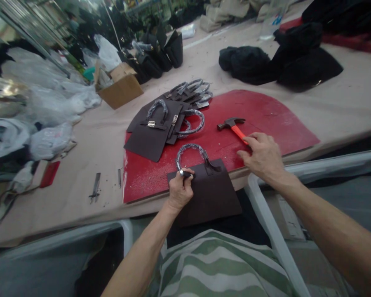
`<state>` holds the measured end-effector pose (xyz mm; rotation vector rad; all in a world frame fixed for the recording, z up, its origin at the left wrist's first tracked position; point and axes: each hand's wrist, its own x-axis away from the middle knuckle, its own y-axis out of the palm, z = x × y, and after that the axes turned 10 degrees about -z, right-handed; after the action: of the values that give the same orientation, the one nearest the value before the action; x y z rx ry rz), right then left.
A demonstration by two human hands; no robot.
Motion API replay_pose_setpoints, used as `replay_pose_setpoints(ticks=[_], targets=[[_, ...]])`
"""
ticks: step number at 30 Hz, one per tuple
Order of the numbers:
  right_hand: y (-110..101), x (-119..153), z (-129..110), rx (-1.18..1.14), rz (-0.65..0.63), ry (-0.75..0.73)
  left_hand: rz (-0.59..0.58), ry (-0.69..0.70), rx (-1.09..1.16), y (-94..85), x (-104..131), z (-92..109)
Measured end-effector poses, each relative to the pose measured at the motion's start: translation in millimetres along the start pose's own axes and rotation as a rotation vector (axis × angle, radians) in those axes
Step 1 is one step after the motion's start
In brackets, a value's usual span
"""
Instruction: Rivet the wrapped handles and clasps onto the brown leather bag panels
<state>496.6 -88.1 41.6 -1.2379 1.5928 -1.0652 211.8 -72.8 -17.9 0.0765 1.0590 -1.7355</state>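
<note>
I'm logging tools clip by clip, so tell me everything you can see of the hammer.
The hammer has a dark, metal-looking claw head and a bright orange handle. It lies slantwise on the red board, head pointing away from the person. The right hand covers the handle's near end; whether it grips is unclear. Nothing else touches it.

Hammer (231, 122) and panel pile (151, 140) flank a gap on the red board (272, 111)

You are facing one hammer (236, 129), one cardboard box (121, 91), one clear bottle (269, 22), one rounded red board (266, 111) and one nearest panel (212, 198); overlapping panels (146, 142) are preventing exact counting.
</note>
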Motion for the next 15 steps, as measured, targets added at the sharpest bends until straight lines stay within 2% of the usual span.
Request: replay_pose_setpoints(ticks=[3, 7, 12, 15], targets=[[-5, -3, 15, -0.056, -0.186, 0.206, -0.002, -0.011, 0.01, 0.3, -1, -1], [-8, -16, 13, -0.272, -0.279, 0.341, -0.006, -0.01, 0.009, 0.7, -1, -2], [-28, -35, -11, -0.63, -0.406, 0.359, -0.01, -0.018, 0.018, 1.7, -2, -1], [-49, -23, -36, -0.8, -0.443, 0.315, -0.003, -0.018, 0.025, 3.2, -1, -2]])
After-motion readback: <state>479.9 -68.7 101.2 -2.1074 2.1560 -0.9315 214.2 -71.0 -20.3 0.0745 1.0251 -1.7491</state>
